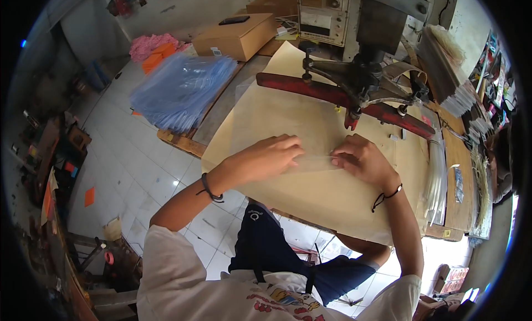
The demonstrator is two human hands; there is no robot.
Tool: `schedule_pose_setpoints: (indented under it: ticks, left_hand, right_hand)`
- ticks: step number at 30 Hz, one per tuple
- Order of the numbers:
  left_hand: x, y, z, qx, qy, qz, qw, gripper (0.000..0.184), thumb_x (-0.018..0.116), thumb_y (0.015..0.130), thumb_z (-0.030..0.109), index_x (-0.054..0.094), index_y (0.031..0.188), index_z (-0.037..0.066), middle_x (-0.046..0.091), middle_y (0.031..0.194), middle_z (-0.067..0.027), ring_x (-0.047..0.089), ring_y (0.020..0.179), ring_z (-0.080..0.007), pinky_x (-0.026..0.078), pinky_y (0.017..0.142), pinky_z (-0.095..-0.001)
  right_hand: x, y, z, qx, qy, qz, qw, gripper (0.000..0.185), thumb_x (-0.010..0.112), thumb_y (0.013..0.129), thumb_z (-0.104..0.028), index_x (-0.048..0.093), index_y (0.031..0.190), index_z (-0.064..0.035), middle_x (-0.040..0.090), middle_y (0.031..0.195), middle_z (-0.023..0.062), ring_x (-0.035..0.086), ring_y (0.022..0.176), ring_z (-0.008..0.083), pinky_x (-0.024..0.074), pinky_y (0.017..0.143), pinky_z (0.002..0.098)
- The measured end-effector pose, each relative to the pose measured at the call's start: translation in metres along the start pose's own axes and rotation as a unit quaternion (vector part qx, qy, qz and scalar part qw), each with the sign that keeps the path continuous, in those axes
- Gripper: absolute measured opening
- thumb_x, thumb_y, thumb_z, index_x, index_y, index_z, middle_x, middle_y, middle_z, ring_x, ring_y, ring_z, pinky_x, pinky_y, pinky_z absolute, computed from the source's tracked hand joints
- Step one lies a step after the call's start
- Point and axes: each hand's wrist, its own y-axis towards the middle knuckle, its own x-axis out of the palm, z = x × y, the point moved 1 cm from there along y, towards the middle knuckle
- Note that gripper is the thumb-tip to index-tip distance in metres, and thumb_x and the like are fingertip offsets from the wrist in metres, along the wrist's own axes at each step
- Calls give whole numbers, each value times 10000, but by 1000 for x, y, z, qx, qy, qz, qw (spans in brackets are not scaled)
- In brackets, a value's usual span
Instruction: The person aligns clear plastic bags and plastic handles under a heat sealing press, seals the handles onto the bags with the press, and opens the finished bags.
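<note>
A clear plastic sheet lies on the tan work surface, its near edge between my hands. My left hand is closed, with bent fingers at the left part of that edge; its thumb is hidden. At the right part, my right hand pinches the edge between thumb and fingers. Just beyond my hands, the long red bar of a press machine crosses above the surface. A short red piece points down from the bar, close to my right hand.
A stack of bluish clear plastic sheets sits at the left, beside a cardboard box with a dark phone-like object on top. A control unit stands behind. More plastic strips and stacked sheets line the right side.
</note>
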Motion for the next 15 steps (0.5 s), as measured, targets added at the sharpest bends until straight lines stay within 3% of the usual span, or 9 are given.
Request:
schedule_pose_setpoints:
  ticks: [2,5,8,11,15]
  left_hand:
    - [-12,-4,6,-83,-84,-13,993,217,672,948,152,705,1099,-1,633,1119,-128,632,1052,-293,513,892,-391]
    - [-13,-11,1,-115,-165,-5,980,149,682,942,123,735,1005,-2,665,1005,-117,654,885,-281,513,766,-372]
    - [-5,-14,-3,-70,-184,58,979,113,694,932,103,750,923,4,680,863,-97,635,748,-272,493,687,-361]
    - [-3,-10,-6,-86,-128,58,986,120,676,945,101,741,939,1,685,812,-93,660,737,-277,512,676,-363]
    - [8,-4,-16,-125,-132,62,981,173,656,954,105,701,1104,32,701,833,-88,701,767,-276,540,667,-368]
  right_hand:
    - [-2,-1,-5,-8,4,-15,1000,153,736,882,-190,767,951,-57,656,888,121,644,861,303,521,776,402]
    - [-3,2,1,-1,30,-28,999,200,762,875,-244,769,937,-54,647,878,113,633,842,296,515,766,398]
    - [1,0,12,22,61,-20,998,242,753,893,-290,769,900,-49,641,829,111,624,814,286,505,744,391]
    - [1,4,16,61,44,-5,997,295,727,925,-322,763,856,-37,649,754,120,624,743,283,498,695,383]
    - [5,7,15,133,39,39,990,358,687,965,-331,741,833,-3,644,670,157,611,618,305,488,627,392]
